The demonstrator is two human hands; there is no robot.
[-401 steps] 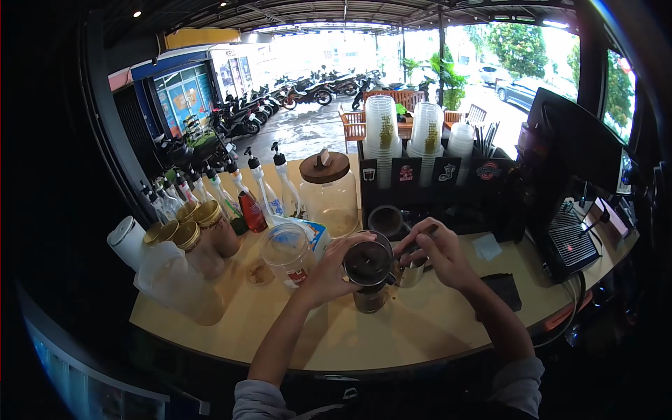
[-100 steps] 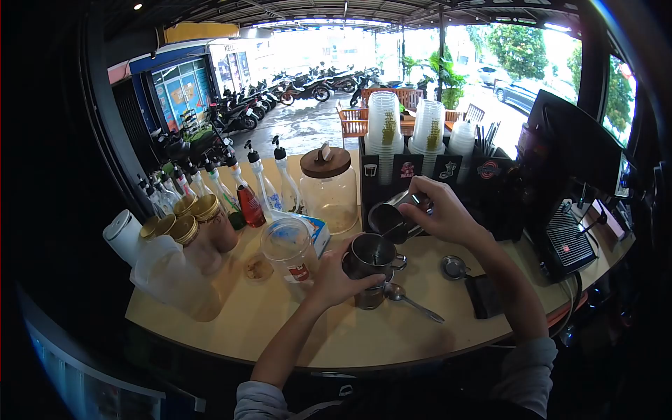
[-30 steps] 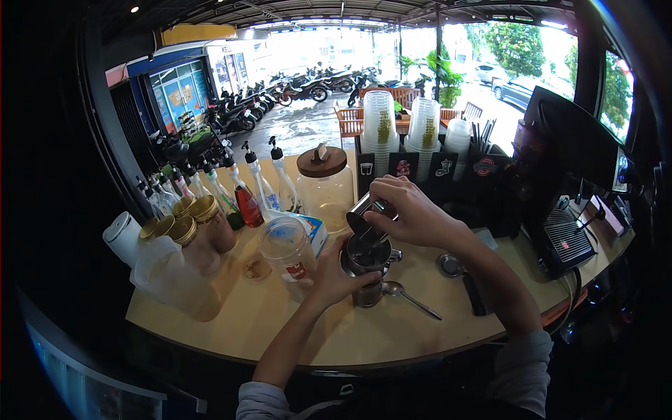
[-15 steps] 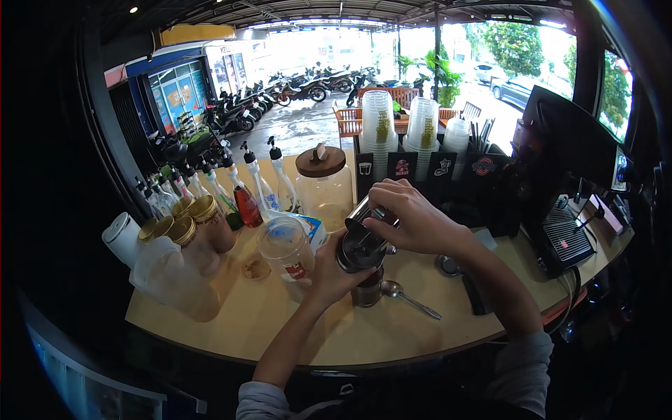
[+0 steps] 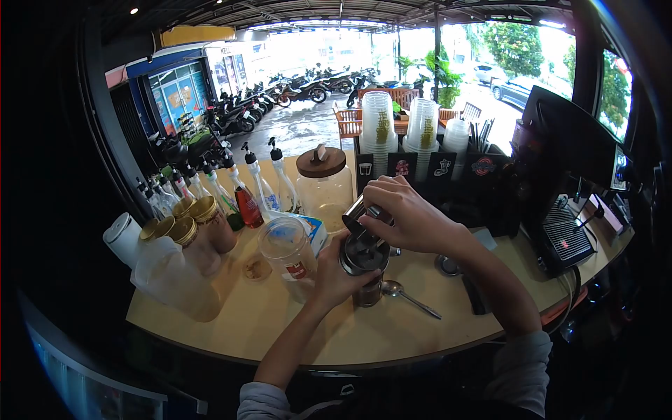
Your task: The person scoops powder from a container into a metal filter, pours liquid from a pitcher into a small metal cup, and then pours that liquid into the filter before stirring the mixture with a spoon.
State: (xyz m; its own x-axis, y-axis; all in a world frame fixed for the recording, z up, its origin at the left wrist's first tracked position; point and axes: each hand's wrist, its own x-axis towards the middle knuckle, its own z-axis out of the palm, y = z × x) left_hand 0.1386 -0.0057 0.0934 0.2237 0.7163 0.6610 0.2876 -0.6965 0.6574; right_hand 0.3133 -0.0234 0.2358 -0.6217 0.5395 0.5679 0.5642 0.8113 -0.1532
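My left hand [image 5: 332, 280] is wrapped round an open-topped dark metal container [image 5: 364, 260]. Below it, partly hidden, a glass [image 5: 367, 294] with something dark brown in it stands on the counter. Closed on a small shiny metal cup [image 5: 354, 213], my right hand [image 5: 406, 217] tips its mouth down over the container; whether anything is flowing out cannot be made out. A metal spoon [image 5: 413, 299] lies to the right of the glass. Beside my left hand stands an open clear plastic jar [image 5: 285, 250] with a red label.
A wooden-lidded glass jar [image 5: 325, 185], pump bottles [image 5: 247, 205] and gold-lidded jars [image 5: 203, 217] line the back and left. Stacked plastic cups [image 5: 378, 126] stand in a black holder. At right are a black machine [image 5: 563, 238] and a dark-handled tool [image 5: 472, 294].
The metal cup in my right hand has tilted slightly further over the container. My left hand and the container have shifted a little to the right.
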